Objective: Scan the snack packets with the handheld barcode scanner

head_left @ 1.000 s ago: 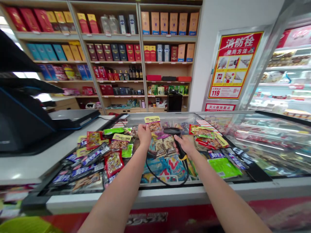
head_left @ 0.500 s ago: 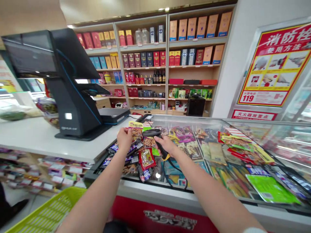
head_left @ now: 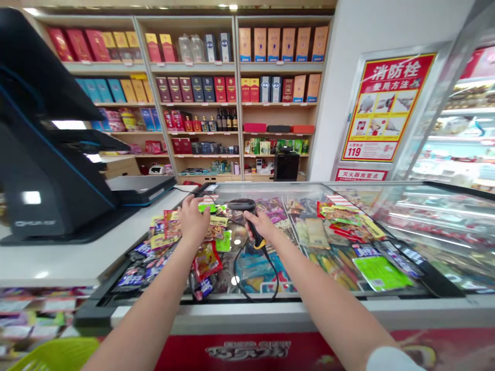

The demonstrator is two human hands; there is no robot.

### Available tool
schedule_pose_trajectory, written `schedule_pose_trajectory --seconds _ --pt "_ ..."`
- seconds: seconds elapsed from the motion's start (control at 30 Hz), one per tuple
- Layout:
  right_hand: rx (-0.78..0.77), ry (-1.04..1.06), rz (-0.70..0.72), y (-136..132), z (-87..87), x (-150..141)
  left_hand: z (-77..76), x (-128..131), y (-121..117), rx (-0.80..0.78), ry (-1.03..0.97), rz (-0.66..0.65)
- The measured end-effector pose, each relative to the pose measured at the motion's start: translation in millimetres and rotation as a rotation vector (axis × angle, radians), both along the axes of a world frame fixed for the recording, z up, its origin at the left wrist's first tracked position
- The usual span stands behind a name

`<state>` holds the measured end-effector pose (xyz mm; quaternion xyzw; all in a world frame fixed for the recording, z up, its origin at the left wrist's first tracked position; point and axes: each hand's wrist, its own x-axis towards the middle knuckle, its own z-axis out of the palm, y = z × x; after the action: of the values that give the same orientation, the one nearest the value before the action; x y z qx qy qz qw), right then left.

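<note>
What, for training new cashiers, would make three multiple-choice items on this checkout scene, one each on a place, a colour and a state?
1. Where is the barcode scanner?
A. On the white counter
B. In the right hand
C. On a shelf

2. What colour is the large flat packet at the right of the display?
A. Bright green
B. Red
C. Blue

3. How is the scanner's black cable lying?
A. Wound around the right forearm
B. Pulled taut to the shelves
C. Hanging in a loose loop over the packets

Answers:
1. B, the fingers wrap its grip.
2. A, its face shows bright green.
3. C, it curves slackly below the scanner.
</note>
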<state>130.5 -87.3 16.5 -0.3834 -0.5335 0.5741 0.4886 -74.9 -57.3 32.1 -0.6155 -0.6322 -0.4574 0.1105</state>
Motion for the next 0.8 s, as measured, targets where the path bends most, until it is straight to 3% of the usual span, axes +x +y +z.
schedule_pose_trajectory --seconds 0.1,0.2,0.33,0.47,0.53,0.6,0.7,0.8 --pt "0.027 0.045 -0.143 -2 -1.5 41 -8.8 60 8 -0.019 -0.027 -0.247" --pt "0.042 0.079 -0.275 -12 -0.2 84 -24.6 131 9 -0.173 -0.038 -0.519" --pt "0.061 0.089 -0.437 -34 6.4 136 -45.4 224 -5 -0.455 -0.038 -0.972" --pt "0.076 0.068 -0.565 -56 9.9 176 -59.8 299 -25 -0.529 -0.085 -1.247" --pt "0.084 0.064 -0.604 -65 8.9 190 -64.9 325 -36 -0.523 -0.035 -1.287" --pt "0.089 0.085 -0.615 -73 7.1 202 -69.4 342 -47 -0.492 0.126 -1.245" --pt "0.075 0.133 -0.607 -80 3.6 214 -76.4 353 -58 -0.460 0.399 -1.106" --pt "0.043 0.128 -0.592 -83 -0.5 220 -82.2 355 -55 -0.489 0.396 -1.041"
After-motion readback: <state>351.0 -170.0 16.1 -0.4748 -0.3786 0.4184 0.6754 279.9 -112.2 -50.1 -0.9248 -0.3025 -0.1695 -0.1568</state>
